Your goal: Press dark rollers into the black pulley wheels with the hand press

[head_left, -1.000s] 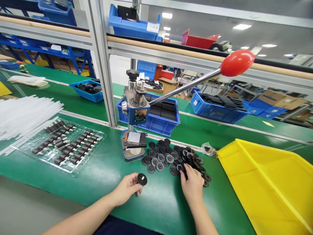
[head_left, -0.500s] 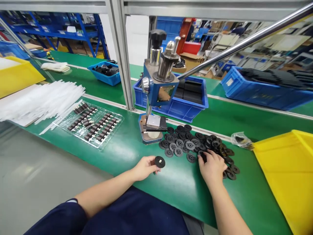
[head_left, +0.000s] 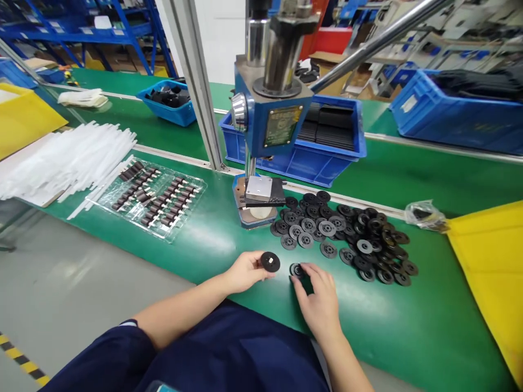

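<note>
One white-centred black disc [head_left: 270, 262] I am gripping in my left hand [head_left: 244, 271]; just beside it, before the lever press [head_left: 274, 122], I am pinching a ringed black disc [head_left: 296, 270] in my right hand [head_left: 321, 294].

A: Floor?
B: Smooth grey floor [head_left: 93, 288], yellow-and-black striped tape [head_left: 20, 356] bottom left.
A: Furniture?
B: Glossy green worktop [head_left: 412, 332] up front. Metal rail [head_left: 174, 156] along its back edge, silver upright post [head_left: 194, 71] at the rail. Second green surface [head_left: 122, 122] behind. Blue shelving rack [head_left: 137, 41] back left.
A: Walls?
B: White panel [head_left: 226, 43] behind the post. Can't tell if wall or door.
A: Light?
B: Soft sheen on the worktop.
</note>
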Demonstrator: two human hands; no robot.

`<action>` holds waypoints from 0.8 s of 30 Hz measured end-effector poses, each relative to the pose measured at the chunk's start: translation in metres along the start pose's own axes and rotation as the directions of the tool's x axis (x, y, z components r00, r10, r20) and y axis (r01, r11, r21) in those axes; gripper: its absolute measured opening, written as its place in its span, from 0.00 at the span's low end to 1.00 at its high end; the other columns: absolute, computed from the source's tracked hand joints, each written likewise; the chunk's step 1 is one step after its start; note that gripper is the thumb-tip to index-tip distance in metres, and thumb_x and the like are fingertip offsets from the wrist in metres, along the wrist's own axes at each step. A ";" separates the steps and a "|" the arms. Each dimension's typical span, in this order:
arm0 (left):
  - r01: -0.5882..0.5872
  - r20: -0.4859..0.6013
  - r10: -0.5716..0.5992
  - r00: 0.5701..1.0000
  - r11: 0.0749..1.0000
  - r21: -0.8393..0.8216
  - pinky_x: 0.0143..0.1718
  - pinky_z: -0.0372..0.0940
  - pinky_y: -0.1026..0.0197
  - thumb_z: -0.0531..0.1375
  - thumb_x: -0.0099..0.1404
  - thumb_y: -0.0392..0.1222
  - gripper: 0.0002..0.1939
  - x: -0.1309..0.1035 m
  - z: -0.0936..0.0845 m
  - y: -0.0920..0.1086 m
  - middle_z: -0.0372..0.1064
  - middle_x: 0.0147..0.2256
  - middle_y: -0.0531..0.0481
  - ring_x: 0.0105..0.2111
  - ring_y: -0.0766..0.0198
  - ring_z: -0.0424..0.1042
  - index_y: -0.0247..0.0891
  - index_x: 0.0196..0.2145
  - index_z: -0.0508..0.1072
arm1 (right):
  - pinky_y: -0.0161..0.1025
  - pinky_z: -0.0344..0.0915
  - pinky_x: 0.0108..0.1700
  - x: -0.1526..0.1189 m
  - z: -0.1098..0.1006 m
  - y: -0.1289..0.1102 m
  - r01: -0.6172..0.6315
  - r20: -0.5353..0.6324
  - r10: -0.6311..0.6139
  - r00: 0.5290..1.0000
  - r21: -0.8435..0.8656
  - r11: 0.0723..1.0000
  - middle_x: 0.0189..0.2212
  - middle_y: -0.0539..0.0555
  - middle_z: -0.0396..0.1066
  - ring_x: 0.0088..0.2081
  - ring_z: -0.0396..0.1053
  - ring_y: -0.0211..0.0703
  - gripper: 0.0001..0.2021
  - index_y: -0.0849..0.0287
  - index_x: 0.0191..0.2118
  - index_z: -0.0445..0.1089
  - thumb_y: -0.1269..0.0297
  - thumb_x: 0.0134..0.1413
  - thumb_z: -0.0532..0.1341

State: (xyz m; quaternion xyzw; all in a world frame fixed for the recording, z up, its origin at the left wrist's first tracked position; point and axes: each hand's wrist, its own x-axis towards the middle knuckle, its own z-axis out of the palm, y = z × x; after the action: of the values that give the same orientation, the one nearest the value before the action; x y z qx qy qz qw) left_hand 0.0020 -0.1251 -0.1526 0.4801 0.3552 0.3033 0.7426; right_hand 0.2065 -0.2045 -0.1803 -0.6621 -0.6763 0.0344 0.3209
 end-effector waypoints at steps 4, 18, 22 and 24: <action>-0.095 0.023 0.094 0.995 0.994 0.052 0.29 0.66 0.63 0.67 0.56 0.46 0.14 -0.002 0.003 0.003 0.68 0.32 0.47 0.27 0.68 0.69 0.30 0.31 0.73 | 0.50 0.62 0.49 0.001 -0.002 0.001 -0.056 -0.014 0.055 0.998 -0.039 0.998 0.45 0.60 0.67 0.46 0.63 0.50 0.25 0.61 0.53 0.66 0.47 0.57 0.60; -0.291 0.102 0.275 0.956 0.850 0.439 0.40 0.67 0.60 0.61 0.64 0.42 0.09 -0.006 0.003 0.001 0.74 0.34 0.44 0.36 0.61 0.72 0.33 0.35 0.77 | 0.43 0.67 0.44 0.011 -0.029 -0.042 -0.145 -0.036 0.155 0.987 0.195 0.970 0.43 0.56 0.68 0.41 0.67 0.43 0.20 0.58 0.51 0.67 0.52 0.58 0.62; -0.376 0.185 0.328 0.926 0.785 0.492 0.48 0.67 0.57 0.58 0.66 0.40 0.12 -0.008 0.002 0.001 0.76 0.43 0.43 0.43 0.57 0.74 0.36 0.45 0.76 | 0.45 0.67 0.46 0.015 -0.032 -0.069 -0.004 -0.024 0.011 1.000 0.242 0.970 0.43 0.57 0.67 0.44 0.67 0.46 0.19 0.56 0.55 0.66 0.58 0.59 0.62; -0.401 0.199 0.348 0.916 0.768 0.499 0.48 0.67 0.57 0.58 0.66 0.38 0.13 -0.008 0.001 -0.001 0.76 0.44 0.43 0.44 0.58 0.74 0.37 0.46 0.76 | 0.46 0.67 0.46 0.017 -0.028 -0.075 0.038 -0.011 -0.037 0.999 0.204 0.978 0.43 0.58 0.67 0.44 0.66 0.47 0.18 0.56 0.54 0.67 0.57 0.60 0.61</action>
State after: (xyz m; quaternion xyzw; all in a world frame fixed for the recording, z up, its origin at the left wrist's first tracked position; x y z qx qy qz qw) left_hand -0.0019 -0.1325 -0.1515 0.7409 0.2863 0.3121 0.5212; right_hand 0.1562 -0.2087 -0.1164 -0.6130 -0.6805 0.0953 0.3900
